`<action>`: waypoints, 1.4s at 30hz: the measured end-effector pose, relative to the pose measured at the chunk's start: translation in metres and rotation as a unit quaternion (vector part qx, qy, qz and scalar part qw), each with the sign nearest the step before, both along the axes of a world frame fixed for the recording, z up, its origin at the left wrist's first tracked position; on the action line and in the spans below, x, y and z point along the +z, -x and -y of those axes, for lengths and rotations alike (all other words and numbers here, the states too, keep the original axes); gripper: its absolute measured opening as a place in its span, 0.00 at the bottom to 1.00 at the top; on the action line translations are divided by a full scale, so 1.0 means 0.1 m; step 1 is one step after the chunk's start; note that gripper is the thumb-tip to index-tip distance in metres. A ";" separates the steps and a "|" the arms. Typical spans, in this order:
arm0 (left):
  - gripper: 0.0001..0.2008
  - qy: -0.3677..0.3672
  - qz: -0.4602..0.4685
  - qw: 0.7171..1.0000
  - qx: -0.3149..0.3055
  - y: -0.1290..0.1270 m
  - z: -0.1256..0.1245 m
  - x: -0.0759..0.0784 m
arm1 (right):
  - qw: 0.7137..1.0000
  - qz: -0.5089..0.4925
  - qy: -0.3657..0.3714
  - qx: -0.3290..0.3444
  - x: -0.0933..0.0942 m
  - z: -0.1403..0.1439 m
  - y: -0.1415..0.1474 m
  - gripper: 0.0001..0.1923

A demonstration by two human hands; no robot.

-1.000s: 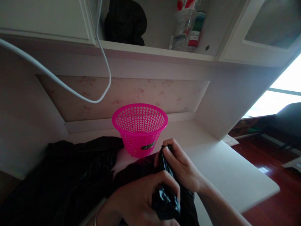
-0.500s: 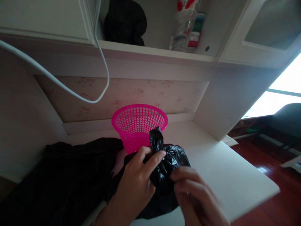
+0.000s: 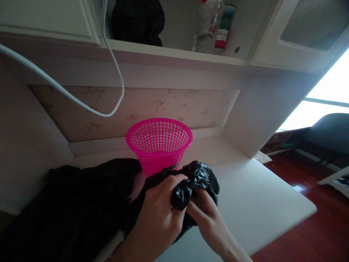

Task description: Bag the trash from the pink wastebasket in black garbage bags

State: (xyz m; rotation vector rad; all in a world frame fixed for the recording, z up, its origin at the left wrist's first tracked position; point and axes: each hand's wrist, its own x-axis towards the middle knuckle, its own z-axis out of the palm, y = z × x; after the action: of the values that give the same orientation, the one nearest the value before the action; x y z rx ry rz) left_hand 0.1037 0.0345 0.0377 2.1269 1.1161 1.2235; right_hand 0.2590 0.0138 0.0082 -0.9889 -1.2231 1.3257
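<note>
A shiny black plastic bag (image 3: 203,176) is bunched up between my two hands, above the white desk top. My left hand (image 3: 160,211) is closed round its gathered neck, and a crumpled end pokes out by the thumb. From the right, my right hand (image 3: 205,214) pinches the bag just under that gathered part, its fingertips partly hidden by the plastic. Right behind the bag stands a bright pink mesh basket (image 3: 159,160), upright, with its open top towards me.
Dark cloth (image 3: 73,203) lies at the left on the white desk (image 3: 245,189). A white cable (image 3: 81,103) hangs in front of the upper left. On the shelf (image 3: 174,58) overhead are a black bundle (image 3: 137,22), a clear plastic container (image 3: 205,31) and a spray-can-like cylinder (image 3: 223,31).
My right hand has come in to the left and now grips the bag beside my left hand. The bag's loose end, upright before, is folded down over my left hand.
</note>
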 end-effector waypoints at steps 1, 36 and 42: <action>0.11 0.059 0.023 0.998 -0.024 0.01 -0.01 0.02 | 0.999 -0.024 0.018 0.011 -0.01 -0.01 -0.01 0.24; 0.13 0.043 -0.083 0.942 0.323 0.53 -0.63 -0.44 | 0.975 0.086 0.177 -0.107 -0.72 0.50 -1.09 0.33; 0.27 0.086 0.003 0.945 0.315 0.54 -0.46 -0.51 | 0.956 0.230 -0.076 -0.166 -0.73 0.38 -1.24 0.14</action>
State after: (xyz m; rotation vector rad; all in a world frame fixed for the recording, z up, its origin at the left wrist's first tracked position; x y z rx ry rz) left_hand 0.0492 0.0807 -0.0130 1.6774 1.9139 1.3199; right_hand 0.3835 -0.0247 -0.0649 -1.3694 -1.4009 0.7473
